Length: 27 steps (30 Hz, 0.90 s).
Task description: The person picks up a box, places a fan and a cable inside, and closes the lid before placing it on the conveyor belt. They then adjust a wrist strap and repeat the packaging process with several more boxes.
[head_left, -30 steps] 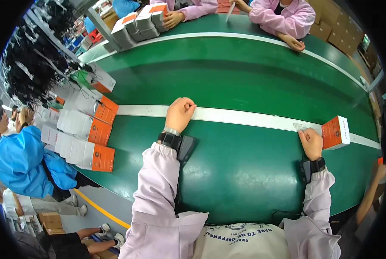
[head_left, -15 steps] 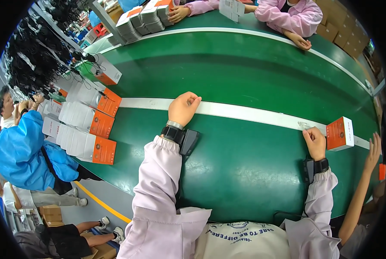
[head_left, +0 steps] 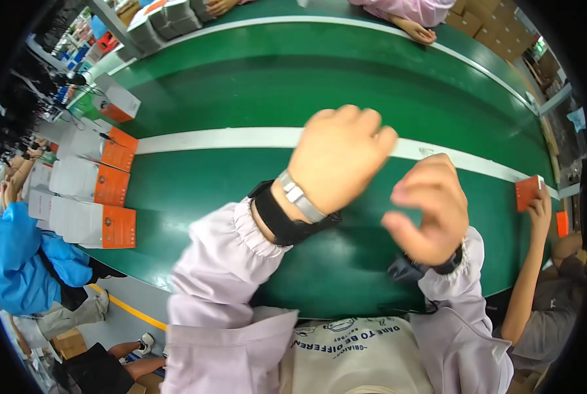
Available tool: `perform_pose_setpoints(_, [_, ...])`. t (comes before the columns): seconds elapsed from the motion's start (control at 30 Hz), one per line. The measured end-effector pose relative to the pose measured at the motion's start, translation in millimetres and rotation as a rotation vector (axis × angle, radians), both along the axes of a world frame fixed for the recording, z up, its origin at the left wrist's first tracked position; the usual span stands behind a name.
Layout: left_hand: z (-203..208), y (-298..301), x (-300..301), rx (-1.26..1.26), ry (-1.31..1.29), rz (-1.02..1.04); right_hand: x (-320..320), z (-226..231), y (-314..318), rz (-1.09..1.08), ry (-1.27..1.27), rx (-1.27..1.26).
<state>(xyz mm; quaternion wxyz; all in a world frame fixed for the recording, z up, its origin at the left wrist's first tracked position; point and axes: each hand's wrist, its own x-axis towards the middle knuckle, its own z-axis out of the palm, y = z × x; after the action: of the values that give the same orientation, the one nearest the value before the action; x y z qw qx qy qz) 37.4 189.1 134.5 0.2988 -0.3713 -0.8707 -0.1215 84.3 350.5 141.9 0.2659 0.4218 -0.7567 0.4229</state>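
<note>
My left hand (head_left: 342,157) is raised over the green belt (head_left: 221,190), its back toward me. Its fingers curl under in a loose fist, and nothing shows in them. To its right, my right hand (head_left: 434,207) is in the air, slightly blurred. Its thumb and bent fingers stand apart around a gap with nothing in it. Dark straps circle both wrists, and a metal band (head_left: 300,194) sits on the left one. Far off at the right, another person's hand (head_left: 539,203) touches an orange and white box (head_left: 527,192).
Rows of white cartons with orange ends (head_left: 119,226) stand at the belt's left side. A white strip (head_left: 221,139) runs across the belt. Black cables (head_left: 18,108) hang at upper left. Other people's hands rest beyond the far edge, near grey stacks (head_left: 172,20).
My right hand has left the box's side, moved left and opened. My left hand has risen and shifted right. The other person's hand has reached the box. The whole view has shifted.
</note>
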Motion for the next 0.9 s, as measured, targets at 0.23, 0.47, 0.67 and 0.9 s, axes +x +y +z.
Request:
perform_pose_setpoints(0.23, [8.4,15.8,41.2,-0.573,-0.327,-0.309,10.5,9.6,-29.8,0.134,0.026,-0.014])
perform_pose_setpoints(0.47, [7.0,13.6,58.2,-0.581,-0.779,-0.403,5.3,-10.2,-19.9,0.196,-0.3,0.072])
perform_pose_setpoints(0.67, [-18.1,49.5,40.8,-0.343,-0.903,-0.461,-21.0,-18.9,-7.0,0.173,-0.454,0.118])
perform_pose_setpoints(0.9, [-50.6,80.8,35.2,-0.308,-0.997,-0.5,-36.1,-28.2,-0.7,0.222,-0.858,0.111])
